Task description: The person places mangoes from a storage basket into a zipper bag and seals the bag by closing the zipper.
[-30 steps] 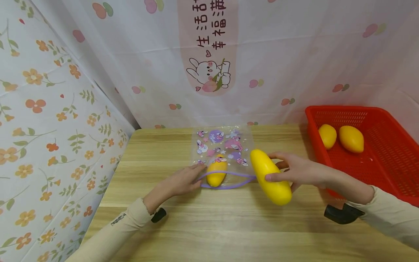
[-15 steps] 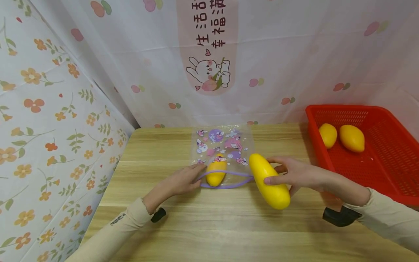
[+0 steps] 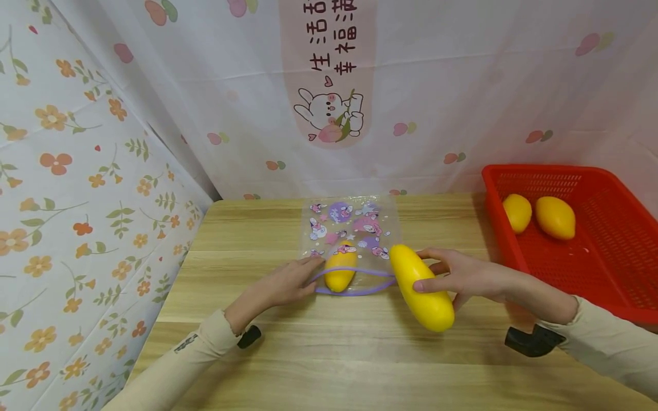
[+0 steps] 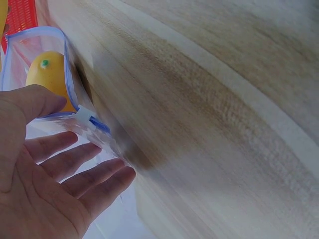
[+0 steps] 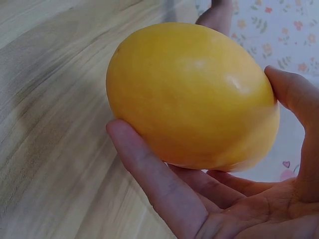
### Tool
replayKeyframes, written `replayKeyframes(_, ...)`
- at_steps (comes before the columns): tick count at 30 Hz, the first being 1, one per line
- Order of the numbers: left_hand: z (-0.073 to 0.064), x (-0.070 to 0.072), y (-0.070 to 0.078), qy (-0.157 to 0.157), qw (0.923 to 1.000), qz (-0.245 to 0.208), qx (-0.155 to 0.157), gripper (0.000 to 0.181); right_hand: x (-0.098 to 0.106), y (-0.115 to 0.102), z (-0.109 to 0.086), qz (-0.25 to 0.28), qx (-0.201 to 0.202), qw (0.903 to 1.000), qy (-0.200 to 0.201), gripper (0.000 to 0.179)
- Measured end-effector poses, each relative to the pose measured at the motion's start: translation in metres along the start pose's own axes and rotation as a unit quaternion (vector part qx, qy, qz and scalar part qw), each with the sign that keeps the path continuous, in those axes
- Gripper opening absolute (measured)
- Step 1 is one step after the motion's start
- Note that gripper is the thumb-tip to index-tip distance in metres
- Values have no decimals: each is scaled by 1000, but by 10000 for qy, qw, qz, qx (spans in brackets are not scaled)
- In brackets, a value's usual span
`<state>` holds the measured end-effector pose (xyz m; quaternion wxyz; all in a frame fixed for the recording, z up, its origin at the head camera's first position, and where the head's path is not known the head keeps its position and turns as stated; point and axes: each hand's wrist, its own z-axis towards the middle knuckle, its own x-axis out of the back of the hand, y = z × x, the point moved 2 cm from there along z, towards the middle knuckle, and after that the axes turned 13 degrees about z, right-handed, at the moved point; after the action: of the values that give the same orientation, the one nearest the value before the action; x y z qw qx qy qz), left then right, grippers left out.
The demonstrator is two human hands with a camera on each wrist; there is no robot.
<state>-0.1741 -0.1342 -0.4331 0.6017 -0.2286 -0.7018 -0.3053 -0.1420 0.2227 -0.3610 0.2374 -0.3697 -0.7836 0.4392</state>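
Note:
A large yellow mango [image 3: 422, 289] is in my right hand [image 3: 462, 275], thumb on one side and fingers on the other. In the right wrist view the mango [image 5: 192, 94] fills the hand, held off the table. It tilts just right of a clear zip bag [image 3: 351, 220] with pink and purple prints. The bag lies flat with its purple-edged mouth parted towards me. Another mango [image 3: 339, 274] lies inside, near the mouth. At the mouth's left corner my left hand [image 3: 288, 282] touches the bag. The left wrist view shows its fingers [image 4: 94, 177] loosely extended, thumb by the white slider [image 4: 84, 115].
A red plastic basket [image 3: 514, 251] stands on the right, with two more mangoes [image 3: 555, 218] at its far left end. The wooden table [image 3: 308, 354] runs back to a printed curtain [image 3: 437, 103]. Floral cloth [image 3: 77, 228] hangs along the left.
My right hand has shifted slightly left and towards me with the mango, bringing it a little lower beside the bag. The left hand and bag look unchanged.

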Motion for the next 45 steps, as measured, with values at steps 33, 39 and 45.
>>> replayKeyframes(33,0,1,2,81,10000,27,-34,54,-28,14,10,73,-80,9995,-300,80)
replayKeyframes(39,0,0,2,88,9999,-24,-42,54,-34,21,14,158,1,9986,-500,82)
replayKeyframes(45,1,0,1,8,10000,-35,24,55,-44,28,23,148,7,9981,-591,85)
